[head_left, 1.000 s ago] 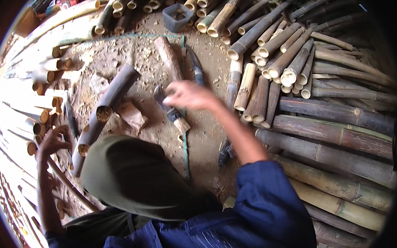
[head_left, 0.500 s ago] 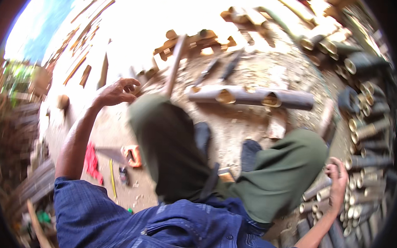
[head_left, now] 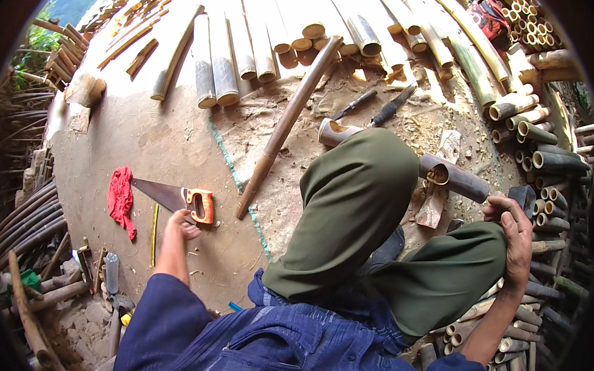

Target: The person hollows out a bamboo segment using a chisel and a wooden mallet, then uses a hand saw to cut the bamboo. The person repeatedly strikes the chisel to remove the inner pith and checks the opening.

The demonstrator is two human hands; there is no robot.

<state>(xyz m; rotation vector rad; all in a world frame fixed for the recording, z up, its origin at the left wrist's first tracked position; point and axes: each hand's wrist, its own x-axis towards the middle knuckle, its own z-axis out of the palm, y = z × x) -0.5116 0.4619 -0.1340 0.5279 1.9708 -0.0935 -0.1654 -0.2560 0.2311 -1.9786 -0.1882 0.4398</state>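
Note:
My left hand point(head_left: 182, 225) is down on the ground right by the orange handle of a handsaw point(head_left: 170, 194), its fingers curled. What they close on is hidden. A red cloth point(head_left: 120, 201) touches the saw's blade tip, and a yellow measuring strip point(head_left: 154, 234) lies beside my wrist. My right hand point(head_left: 515, 236) is at my right knee with loosely bent fingers apart and nothing visible in them. Close to its fingertips is the end of a dark bamboo tube point(head_left: 468, 182) with cut openings. My left knee hides the tube's middle.
Two dark-handled tools point(head_left: 393, 105) lie beyond the tube. A long brown pole point(head_left: 289, 125) slants across the ground ahead. Bamboo lengths point(head_left: 225, 76) line the far side, and cut tubes point(head_left: 553, 163) are piled at right. A wooden block point(head_left: 435, 206) lies under the tube.
My left hand has come down from beyond my left knee to the ground by the saw. The view has turned left, and my left knee now covers part of the bamboo tube.

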